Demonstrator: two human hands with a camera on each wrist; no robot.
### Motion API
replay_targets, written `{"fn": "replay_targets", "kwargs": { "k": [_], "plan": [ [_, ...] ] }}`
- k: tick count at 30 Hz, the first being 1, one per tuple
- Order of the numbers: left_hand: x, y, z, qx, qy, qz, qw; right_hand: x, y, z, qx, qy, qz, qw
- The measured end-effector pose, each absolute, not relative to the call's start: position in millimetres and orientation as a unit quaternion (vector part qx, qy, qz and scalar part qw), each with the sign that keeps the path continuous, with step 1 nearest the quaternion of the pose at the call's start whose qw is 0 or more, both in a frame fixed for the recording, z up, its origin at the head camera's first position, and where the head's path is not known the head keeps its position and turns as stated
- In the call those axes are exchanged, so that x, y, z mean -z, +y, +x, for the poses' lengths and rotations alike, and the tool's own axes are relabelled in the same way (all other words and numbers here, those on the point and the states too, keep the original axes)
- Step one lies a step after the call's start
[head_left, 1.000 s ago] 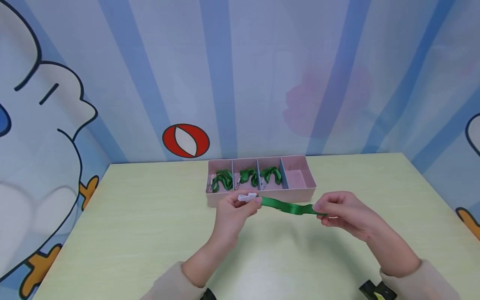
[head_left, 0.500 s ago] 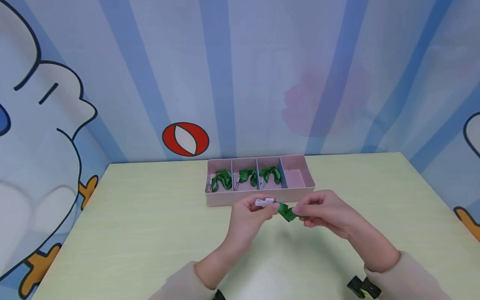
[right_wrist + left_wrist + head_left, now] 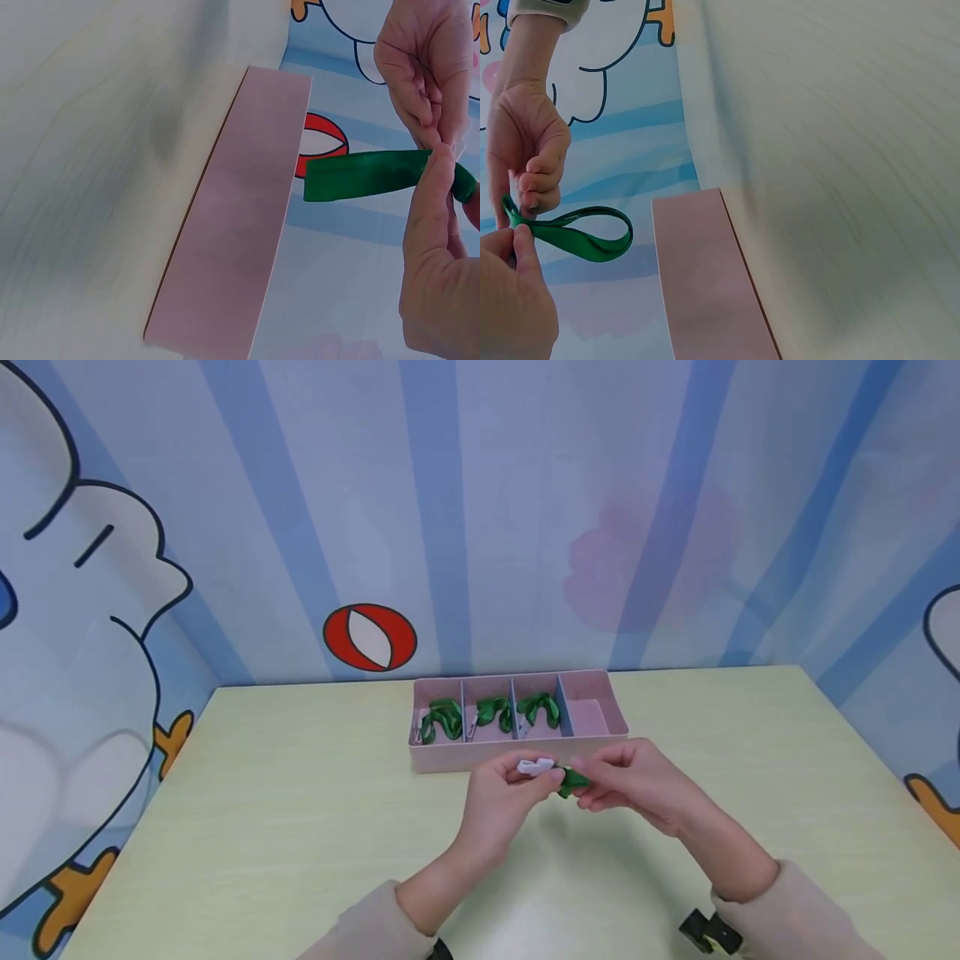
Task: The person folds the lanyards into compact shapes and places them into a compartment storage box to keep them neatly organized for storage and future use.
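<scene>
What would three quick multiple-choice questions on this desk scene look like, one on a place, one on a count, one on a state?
1. Where does the pink divided tray stand?
A. at the far side of the table, near the wall
B. on the floor
C. at the table's near left corner

2. How many of its compartments hold a green strap?
A. one
B. three
C. four

3. How is the green strap in the hands?
A. lying flat on the table
B. bent into a loop and pinched
C. hanging over the tray's rim

Answers: 1 A, the tray sits by the wall beyond both hands. 2 B, the three left compartments hold straps, the rightmost none. 3 B, the left hand and right hand pinch it together, and the left wrist view shows the loop.
</scene>
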State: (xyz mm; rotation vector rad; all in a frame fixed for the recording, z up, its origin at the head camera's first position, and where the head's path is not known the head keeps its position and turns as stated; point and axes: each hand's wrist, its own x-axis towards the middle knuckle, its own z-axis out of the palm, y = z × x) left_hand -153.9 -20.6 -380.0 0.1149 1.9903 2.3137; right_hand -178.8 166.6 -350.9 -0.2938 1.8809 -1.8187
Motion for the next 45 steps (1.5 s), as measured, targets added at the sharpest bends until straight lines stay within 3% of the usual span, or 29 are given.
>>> {"fn": "replay_targets", "kwargs": {
  "k": [9, 23, 29, 38, 45],
  "plan": [
    [379.0, -22.5, -152.3, -0.758, 0.649, 0.054, 0.039, 350.3, 168.3, -176.7, 0.638, 0.722, -0.14, 0.228],
    [365.8, -22.2, -146.3, -0.778, 0.624, 0.052, 0.06, 353.7, 149.9, -166.3, 0.612, 0.776, -0.129, 0.077],
    [361.2, -22.1, -148.0, -0.802, 0.591, 0.017, 0.087, 356.0, 142.7, -163.7, 0.552, 0.82, -0.153, -0.006],
    [358.7, -28.1, -154.0, -0.808, 0.577, -0.022, 0.118, 360.2, 157.8, -168.2, 0.542, 0.812, -0.197, -0.085],
    [355.8, -32.4, -157.1, -0.827, 0.547, -0.035, 0.129, 367.3, 169.0, -172.7, 0.456, 0.84, -0.288, -0.048]
  ]
}}
